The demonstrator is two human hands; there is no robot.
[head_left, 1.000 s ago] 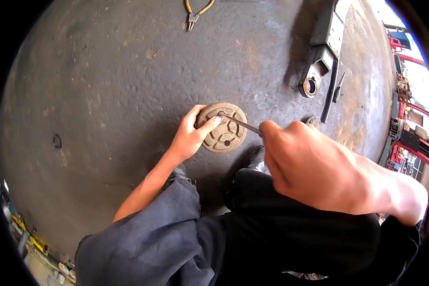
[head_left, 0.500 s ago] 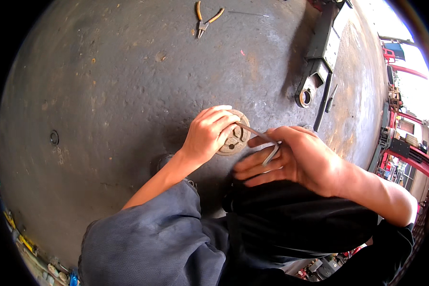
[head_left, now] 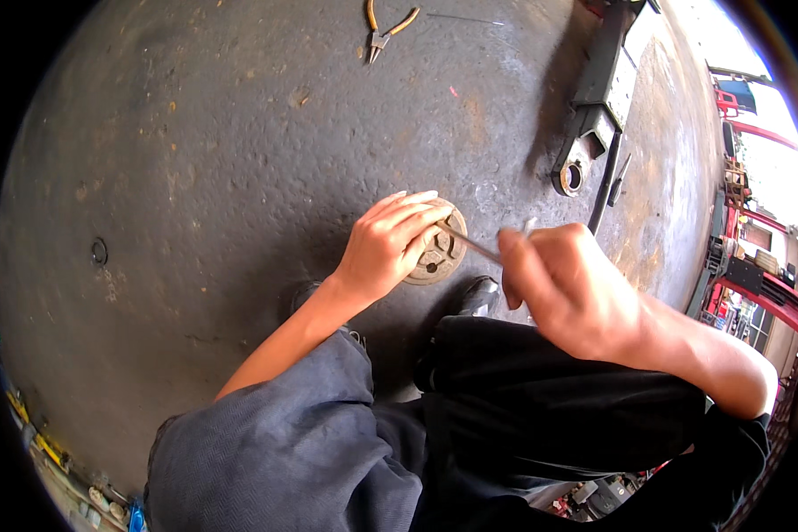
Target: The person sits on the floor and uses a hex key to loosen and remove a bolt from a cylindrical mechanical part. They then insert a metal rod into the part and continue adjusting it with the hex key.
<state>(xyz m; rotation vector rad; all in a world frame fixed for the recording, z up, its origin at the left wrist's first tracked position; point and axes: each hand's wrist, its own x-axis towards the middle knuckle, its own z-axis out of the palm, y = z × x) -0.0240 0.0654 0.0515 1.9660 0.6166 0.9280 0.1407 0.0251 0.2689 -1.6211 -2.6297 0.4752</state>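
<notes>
Low in front of me, my left hand [head_left: 383, 241] is closed over the left side of a round, flat metal pad [head_left: 434, 257], which has raised shapes and holes in its face. Its fingertips lie near the pad's upper edge, where one end of an L-shaped hex key [head_left: 472, 244] meets the face. The fingers cover part of that spot. To the right of the pad, my right hand [head_left: 576, 288] is closed in a fist around the hex key's other end. Most of the bend is hidden by the fist.
Pliers with yellow-orange handles [head_left: 379, 43] lie on the dark floor ahead, beside a thin rod [head_left: 465, 19]. A heavy black steel arm [head_left: 598, 102] and a black bar [head_left: 605, 186] are at right. A small dark ring [head_left: 99, 252] lies far left. My shoe [head_left: 479, 297] is below the pad.
My right hand has gone from loosely spread fingers to a fist around the hex key, and the key's bent end has swung upward. My left hand stays on the pad.
</notes>
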